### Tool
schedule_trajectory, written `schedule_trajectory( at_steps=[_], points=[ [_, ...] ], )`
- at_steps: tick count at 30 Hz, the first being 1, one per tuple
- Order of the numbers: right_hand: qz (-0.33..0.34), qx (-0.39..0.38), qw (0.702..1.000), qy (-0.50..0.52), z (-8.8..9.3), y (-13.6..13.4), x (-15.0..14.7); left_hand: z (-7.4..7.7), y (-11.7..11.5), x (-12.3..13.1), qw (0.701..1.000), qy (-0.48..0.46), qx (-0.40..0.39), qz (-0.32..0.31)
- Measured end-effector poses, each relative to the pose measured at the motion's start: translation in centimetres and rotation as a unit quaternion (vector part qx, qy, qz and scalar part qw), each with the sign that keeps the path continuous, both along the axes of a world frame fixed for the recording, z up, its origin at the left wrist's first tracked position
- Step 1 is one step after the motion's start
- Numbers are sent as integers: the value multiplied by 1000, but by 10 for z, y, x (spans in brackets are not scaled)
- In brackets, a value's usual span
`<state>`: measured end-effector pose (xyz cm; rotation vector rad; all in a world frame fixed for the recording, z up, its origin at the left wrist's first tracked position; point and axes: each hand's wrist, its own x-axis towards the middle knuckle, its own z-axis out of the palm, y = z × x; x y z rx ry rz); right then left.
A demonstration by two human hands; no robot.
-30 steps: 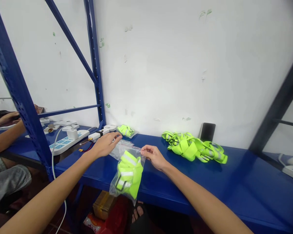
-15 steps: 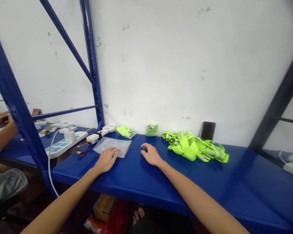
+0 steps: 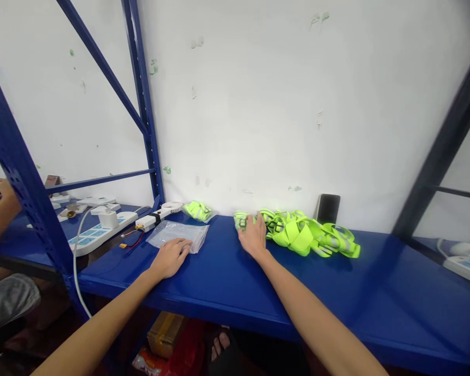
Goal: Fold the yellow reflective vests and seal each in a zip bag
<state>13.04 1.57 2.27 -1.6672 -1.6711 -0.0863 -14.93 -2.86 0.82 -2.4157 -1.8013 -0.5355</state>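
My left hand (image 3: 171,257) lies flat with its fingers stretched out on the near right edge of a clear plastic bag (image 3: 180,233). My right hand (image 3: 254,236) is at a small folded bundle of neon-yellow reflective strap (image 3: 240,219), fingers apart and partly covering it. Whether the fingers press on the bundle I cannot tell. Just right of that hand spreads a loose heap of the same neon-yellow webbing (image 3: 301,232) with grey reflective stripes. Another bundle in a clear bag (image 3: 198,210) rests by the wall, behind the flat bag.
A dark phone (image 3: 328,209) leans on the wall behind the heap. To the left are a white handheld fan (image 3: 168,210), a wired connector (image 3: 130,244) and a power strip (image 3: 102,232). A blue rack post (image 3: 27,172) stands between me and another person's arm (image 3: 2,214).
My right hand has moved forward and slightly right onto the small bundle, which now sits lower, away from its upright pose. My left hand stays on the plastic bag.
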Motion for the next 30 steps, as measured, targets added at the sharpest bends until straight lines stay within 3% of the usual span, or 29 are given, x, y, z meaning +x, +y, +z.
schedule_trajectory(
  at_steps=[2,4,7,11,16,22,30],
  points=[
    [0,-89,995,48,-2,11,6,1,0,0,1000,-1,-6,3],
    [67,-133,986,70,-5,20,7,1,-1,1,1000,-5,-8,6],
    [168,-125,976,57,-11,30,1,2,-2,2,1000,-14,-4,9],
    [260,-126,957,-35,-14,42,-14,1,-3,1,1000,-22,-9,12],
    [333,-137,926,-115,-9,56,-33,1,-3,0,1000,-22,2,-1],
    [290,-119,932,-181,-1,45,-13,2,-4,1,1000,-19,11,7],
    [65,-160,958,-227,45,49,74,6,-5,3,999,-11,47,10]
  ],
)
